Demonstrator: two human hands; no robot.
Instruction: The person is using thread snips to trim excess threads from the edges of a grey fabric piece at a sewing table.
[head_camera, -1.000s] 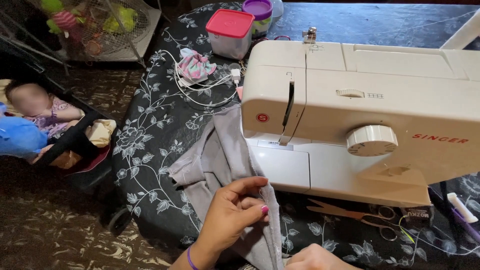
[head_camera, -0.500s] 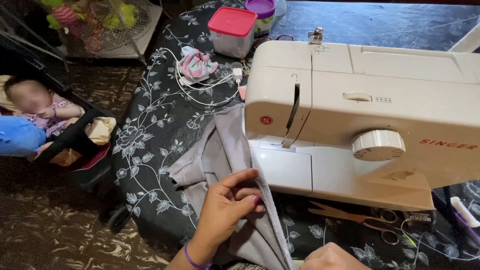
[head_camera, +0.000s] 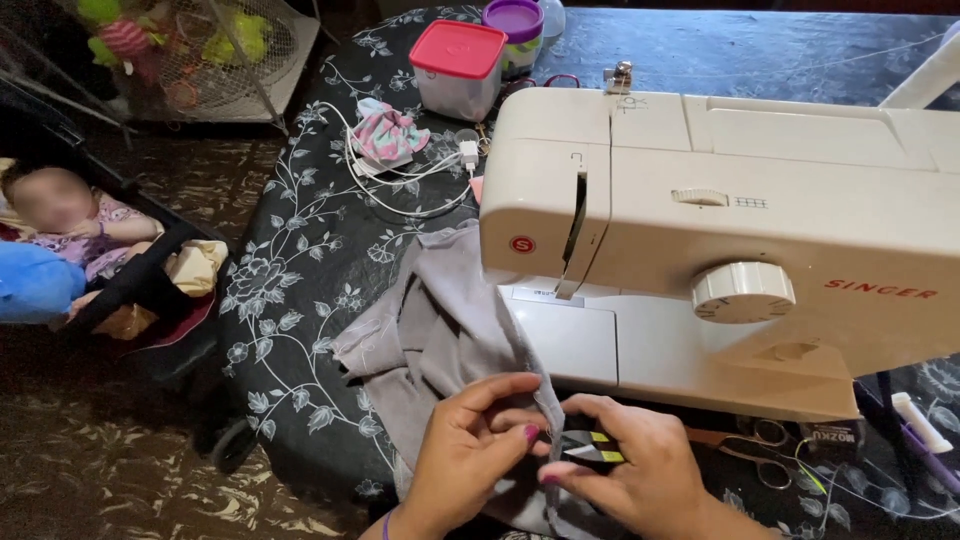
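Both hands pinching grey fabric (head_camera: 440, 330), sewing machine (head_camera: 720, 240) nr

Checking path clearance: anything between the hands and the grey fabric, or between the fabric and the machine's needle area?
Nothing visible. The left hand and right hand both already pinch the grey fabric at its edge, the right also holding a small black-and-yellow item. The fabric already runs under the sewing machine head.

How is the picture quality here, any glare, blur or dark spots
Head view: the white sewing machine is bright and sharp without harsh glare; the floor at left is dim; both hands on the grey fabric are sharp; mild wide-angle bending at the edges.
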